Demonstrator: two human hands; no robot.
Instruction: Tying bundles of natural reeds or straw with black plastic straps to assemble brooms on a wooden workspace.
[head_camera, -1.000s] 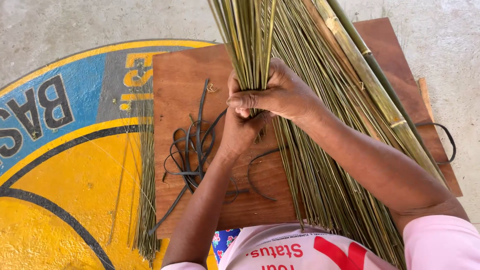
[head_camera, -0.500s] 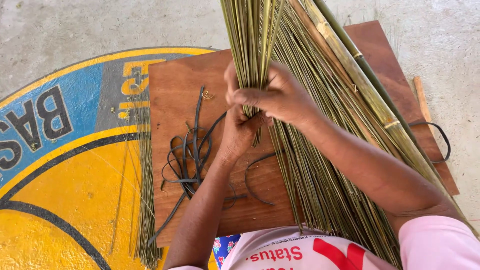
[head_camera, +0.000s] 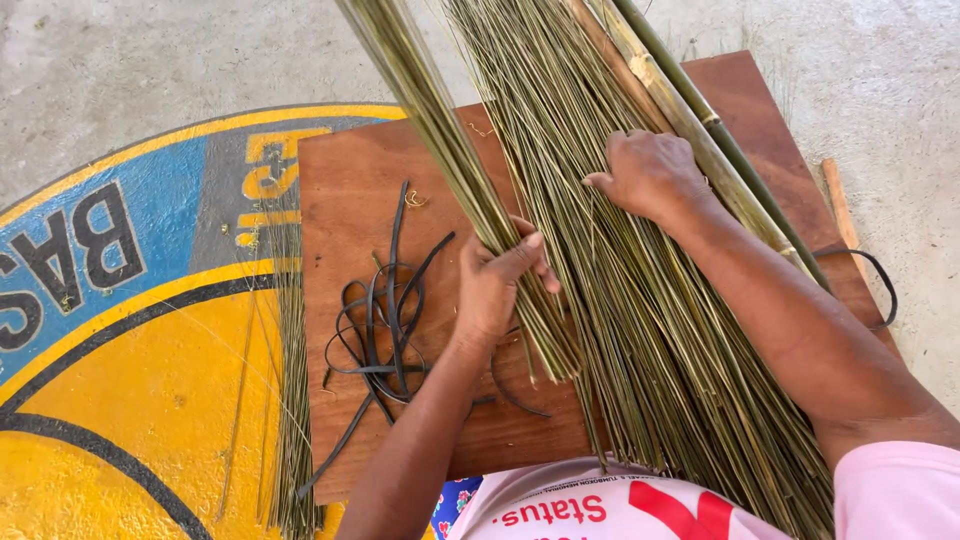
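A small bundle of thin green sticks (head_camera: 455, 160) is gripped by the left hand (head_camera: 497, 283), whose fingers are closed around it near its lower end; the bundle slants up and away toward the far-left corner of the brown wooden board (head_camera: 345, 190) that lies on the floor. The right hand (head_camera: 648, 172) is laid flat, fingers spread and holding nothing, on top of a much larger heap of the same sticks (head_camera: 650, 330), which is spread across the right half of the board and reaches from its far edge to past its near edge. Two thicker bamboo poles (head_camera: 690, 110) are seen along the right side of the heap, just beside the right hand. A tangle of black straps (head_camera: 385, 320) is found on the left part of the board, just left of the left hand. A few loose sticks (head_camera: 293, 380) lie off the board's left edge, on the floor's painted yellow and blue circle (head_camera: 120, 330).
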